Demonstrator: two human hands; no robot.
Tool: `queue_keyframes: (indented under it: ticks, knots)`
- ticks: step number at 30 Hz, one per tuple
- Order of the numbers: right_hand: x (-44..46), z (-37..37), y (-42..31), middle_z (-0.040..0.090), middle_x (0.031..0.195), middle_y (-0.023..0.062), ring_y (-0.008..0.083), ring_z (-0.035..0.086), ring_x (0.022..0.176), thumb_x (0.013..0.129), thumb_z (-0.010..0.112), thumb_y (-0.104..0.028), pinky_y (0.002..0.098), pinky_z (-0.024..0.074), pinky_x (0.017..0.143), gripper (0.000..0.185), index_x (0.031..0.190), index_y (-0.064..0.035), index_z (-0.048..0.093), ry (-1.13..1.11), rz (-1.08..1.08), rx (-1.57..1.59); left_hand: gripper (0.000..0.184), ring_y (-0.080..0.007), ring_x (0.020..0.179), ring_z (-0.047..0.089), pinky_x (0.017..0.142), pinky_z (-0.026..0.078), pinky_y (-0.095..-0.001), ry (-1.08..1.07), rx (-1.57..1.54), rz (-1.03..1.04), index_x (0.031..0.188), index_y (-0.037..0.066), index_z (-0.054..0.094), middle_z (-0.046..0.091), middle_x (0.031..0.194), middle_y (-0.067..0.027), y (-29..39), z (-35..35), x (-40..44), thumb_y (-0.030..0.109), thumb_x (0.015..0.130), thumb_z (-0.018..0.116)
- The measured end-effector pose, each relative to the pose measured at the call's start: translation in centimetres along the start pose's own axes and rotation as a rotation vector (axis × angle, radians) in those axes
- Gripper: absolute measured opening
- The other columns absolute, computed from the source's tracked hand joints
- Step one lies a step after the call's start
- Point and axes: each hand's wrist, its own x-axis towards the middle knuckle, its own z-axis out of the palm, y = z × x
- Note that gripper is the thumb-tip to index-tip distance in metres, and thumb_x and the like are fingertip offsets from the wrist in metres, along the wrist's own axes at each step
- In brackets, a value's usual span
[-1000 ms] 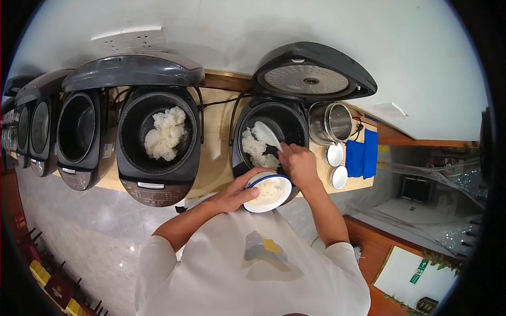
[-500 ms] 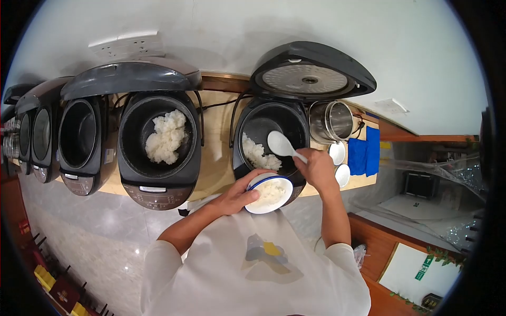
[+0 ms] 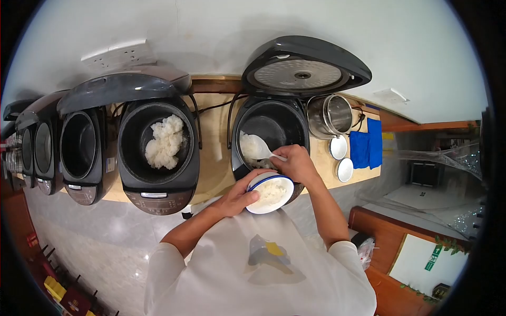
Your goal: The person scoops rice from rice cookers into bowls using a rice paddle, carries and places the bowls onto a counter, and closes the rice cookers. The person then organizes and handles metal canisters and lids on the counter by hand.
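Note:
My left hand [image 3: 238, 199] grips a white bowl [image 3: 287, 190] with a blue rim, tilted towards me at the front edge of the right-hand rice cooker [image 3: 271, 120]. Some cooked rice [image 3: 272, 193] lies in the bowl. In my right hand [image 3: 296, 164] is the handle of a white rice paddle [image 3: 258, 146]. Its blade dips into the cooker, against the rice [image 3: 246, 143] heaped at the pot's left side. The cooker's lid [image 3: 308, 66] stands raised. Part of the rice is hidden behind the paddle and bowl.
Another rice cooker [image 3: 158, 203] to the left holds a mound of rice [image 3: 164, 142]; several more open cookers stand beyond it. To the right are a steel pot [image 3: 329, 116], two small white bowls [image 3: 338, 147] and blue cloths [image 3: 367, 145] on the wooden counter [image 3: 213, 138].
My right hand has moved left and slightly down with the paddle, bringing its blade onto the rice at the pot's left. The bowl stays almost where it was in my left hand.

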Motion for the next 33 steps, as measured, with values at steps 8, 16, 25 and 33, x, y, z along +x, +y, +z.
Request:
queue_keyframes:
  ticks: [8, 16, 25, 33]
  knots:
    - [1.6, 0.7, 0.3, 0.069, 0.071, 0.0058, 0.0093, 0.06, 0.054, 0.093, 0.073, -0.016, 0.0248, 0.0478, 0.048, 0.021, 0.098, 0.004, 0.074, -0.164, 0.376, 0.547, 0.083, -0.0226, 0.133, 0.051, 0.111, 0.04, -0.0365, 0.012, 0.004, -0.015, 0.153, 0.0, 0.033, 0.053, 0.142, -0.0151, -0.1, 0.2, -0.1, 0.053, 0.095, 0.062]
    - [1.9, 0.6, -0.6, 0.067, 0.074, 0.0048, 0.0095, 0.058, 0.053, 0.094, 0.073, -0.016, 0.0245, 0.0441, 0.044, 0.022, 0.1, 0.0046, 0.072, -0.165, 0.471, 0.697, 0.085, -0.0213, 0.131, 0.053, 0.11, 0.041, -0.0356, 0.02, 0.041, -0.02, 0.153, 0.0, 0.033, 0.054, 0.141, -0.0142, 0.1, 0.4, -0.1, 0.055, 0.095, 0.062]
    - [1.1, 1.1, 0.0, 0.069, 0.071, 0.0041, 0.0091, 0.059, 0.052, 0.093, 0.072, -0.018, 0.0271, 0.0484, 0.047, 0.023, 0.1, 0.0036, 0.075, -0.098, 0.182, 0.434, 0.083, -0.0201, 0.131, 0.053, 0.11, 0.04, -0.0351, 0.034, 0.012, -0.012, 0.153, 0.0, 0.032, 0.053, 0.142, -0.0136, -0.1, 0.3, -0.1, 0.052, 0.096, 0.062]
    - [1.2, -1.6, 0.7, 0.068, 0.074, 0.0015, 0.0074, 0.058, 0.054, 0.095, 0.073, -0.02, 0.0226, 0.0461, 0.046, 0.022, 0.105, 0.0001, 0.075, -0.232, 0.364, 0.669, 0.081, -0.02, 0.131, 0.052, 0.11, 0.041, -0.0346, 0.024, 0.008, -0.014, 0.154, 0.0, 0.032, 0.053, 0.143, -0.0133, -0.4, 0.2, -0.1, 0.051, 0.097, 0.061]
